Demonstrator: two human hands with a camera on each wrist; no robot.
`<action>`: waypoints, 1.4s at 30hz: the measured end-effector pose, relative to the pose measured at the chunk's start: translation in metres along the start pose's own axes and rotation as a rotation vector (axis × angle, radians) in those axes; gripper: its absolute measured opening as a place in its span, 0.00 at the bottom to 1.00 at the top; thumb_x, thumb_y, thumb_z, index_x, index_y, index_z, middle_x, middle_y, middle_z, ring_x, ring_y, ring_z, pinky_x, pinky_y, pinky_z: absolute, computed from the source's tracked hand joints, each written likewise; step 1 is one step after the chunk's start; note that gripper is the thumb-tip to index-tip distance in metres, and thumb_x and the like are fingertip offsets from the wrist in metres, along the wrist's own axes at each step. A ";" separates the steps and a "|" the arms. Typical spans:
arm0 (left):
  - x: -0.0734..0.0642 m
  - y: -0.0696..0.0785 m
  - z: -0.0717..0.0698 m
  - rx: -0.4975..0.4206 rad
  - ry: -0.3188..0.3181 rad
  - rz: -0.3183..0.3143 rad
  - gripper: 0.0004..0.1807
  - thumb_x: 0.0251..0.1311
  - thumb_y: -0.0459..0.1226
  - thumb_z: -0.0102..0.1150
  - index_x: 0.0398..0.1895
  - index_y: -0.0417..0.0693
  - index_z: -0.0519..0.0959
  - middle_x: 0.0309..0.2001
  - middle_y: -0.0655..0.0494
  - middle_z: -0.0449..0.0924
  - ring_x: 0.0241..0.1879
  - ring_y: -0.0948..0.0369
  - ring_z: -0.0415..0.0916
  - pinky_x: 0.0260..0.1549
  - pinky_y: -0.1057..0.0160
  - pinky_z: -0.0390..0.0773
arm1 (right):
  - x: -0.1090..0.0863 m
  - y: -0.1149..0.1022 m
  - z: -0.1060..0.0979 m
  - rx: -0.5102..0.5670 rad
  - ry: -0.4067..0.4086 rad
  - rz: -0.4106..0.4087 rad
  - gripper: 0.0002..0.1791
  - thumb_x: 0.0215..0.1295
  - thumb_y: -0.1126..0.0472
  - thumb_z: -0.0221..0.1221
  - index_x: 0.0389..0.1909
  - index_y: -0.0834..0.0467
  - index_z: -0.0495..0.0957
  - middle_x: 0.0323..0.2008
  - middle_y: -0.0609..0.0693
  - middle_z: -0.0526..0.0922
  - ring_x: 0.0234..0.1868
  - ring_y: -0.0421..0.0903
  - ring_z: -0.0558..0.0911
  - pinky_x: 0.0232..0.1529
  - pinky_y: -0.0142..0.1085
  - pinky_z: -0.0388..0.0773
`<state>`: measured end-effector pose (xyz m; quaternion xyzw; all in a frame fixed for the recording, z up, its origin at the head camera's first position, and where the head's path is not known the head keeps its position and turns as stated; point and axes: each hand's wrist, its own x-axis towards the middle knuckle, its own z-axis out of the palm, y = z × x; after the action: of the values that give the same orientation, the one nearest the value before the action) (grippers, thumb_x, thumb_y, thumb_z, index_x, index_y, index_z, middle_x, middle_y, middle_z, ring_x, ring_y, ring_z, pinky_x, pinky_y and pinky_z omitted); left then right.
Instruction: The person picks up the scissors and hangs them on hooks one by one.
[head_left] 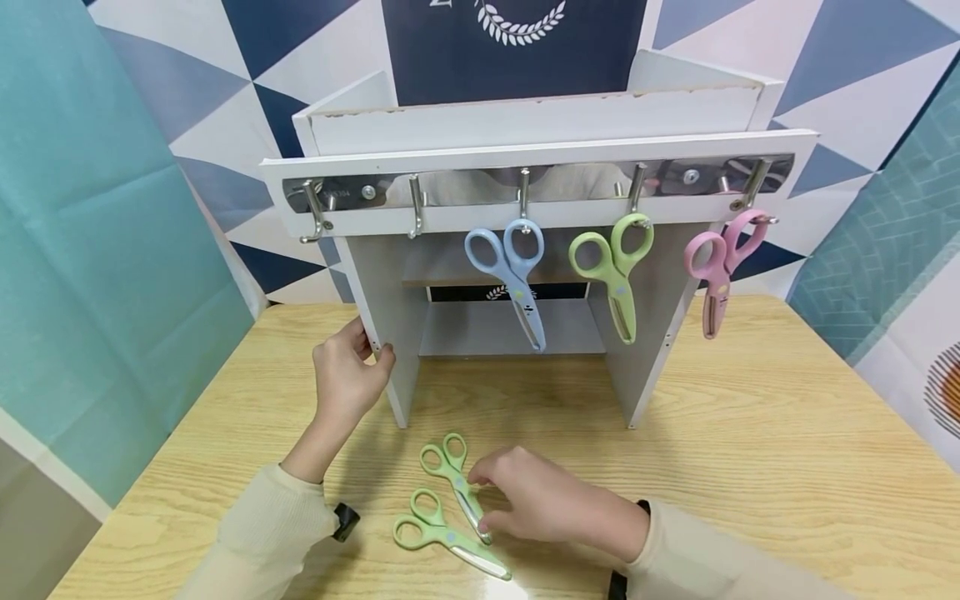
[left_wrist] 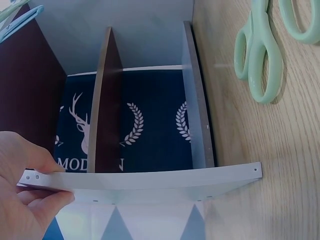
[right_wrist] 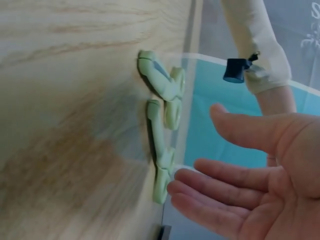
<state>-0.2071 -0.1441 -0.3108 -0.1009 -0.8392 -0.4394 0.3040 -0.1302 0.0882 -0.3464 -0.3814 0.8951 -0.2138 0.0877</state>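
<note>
My left hand [head_left: 347,375] pinches the front edge of the left side panel [left_wrist: 150,181] of a white shelf unit, thumb on one face and fingers on the other. My right hand [head_left: 543,500] hovers just over the table, fingers extended and thumb apart, its palm bare in the right wrist view. Beside its fingertips in the head view lies one pair of green scissors [head_left: 457,477]. Slightly nearer me rests a second pair of green scissors [head_left: 438,532], blades pointing right. Both pairs also appear in the right wrist view, the hand standing off from them.
A hook rail [head_left: 480,193] runs across the unit's top front. From it hang blue scissors [head_left: 517,279], green scissors [head_left: 617,279] and pink scissors [head_left: 718,271]; the two left hooks carry nothing. The unit stands on a wooden table [head_left: 765,433] against a patterned backdrop [head_left: 202,108].
</note>
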 end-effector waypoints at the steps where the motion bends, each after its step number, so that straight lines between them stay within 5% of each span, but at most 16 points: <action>1: 0.000 0.000 0.000 0.000 -0.001 -0.001 0.21 0.48 0.24 0.57 0.50 0.27 0.78 0.43 0.32 0.84 0.44 0.45 0.84 0.41 0.53 0.84 | 0.001 0.000 0.002 -0.009 -0.003 -0.008 0.22 0.53 0.57 0.69 0.48 0.62 0.80 0.46 0.51 0.86 0.49 0.43 0.83 0.48 0.31 0.82; 15: -0.001 0.000 0.000 0.010 0.005 -0.007 0.21 0.48 0.24 0.57 0.49 0.27 0.79 0.42 0.33 0.84 0.43 0.46 0.85 0.41 0.52 0.85 | 0.007 -0.009 0.015 -0.082 -0.067 -0.088 0.28 0.45 0.53 0.74 0.48 0.58 0.80 0.46 0.45 0.84 0.49 0.34 0.80 0.48 0.23 0.78; 27: -0.001 -0.001 0.000 0.019 0.002 0.005 0.20 0.48 0.24 0.58 0.48 0.27 0.79 0.42 0.33 0.84 0.43 0.45 0.85 0.40 0.52 0.85 | 0.011 -0.011 0.026 -0.294 -0.017 -0.114 0.24 0.42 0.50 0.74 0.40 0.55 0.80 0.39 0.42 0.82 0.44 0.34 0.79 0.44 0.23 0.78; 42: -0.001 0.000 0.000 0.012 -0.007 -0.008 0.20 0.48 0.24 0.58 0.48 0.27 0.78 0.43 0.33 0.84 0.43 0.45 0.85 0.41 0.52 0.84 | 0.004 0.013 0.014 -0.214 0.021 -0.045 0.22 0.44 0.65 0.72 0.43 0.61 0.80 0.43 0.50 0.84 0.49 0.46 0.82 0.49 0.34 0.82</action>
<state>-0.2063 -0.1440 -0.3112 -0.0973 -0.8432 -0.4354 0.2998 -0.1366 0.0890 -0.3643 -0.4061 0.9050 -0.1227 0.0323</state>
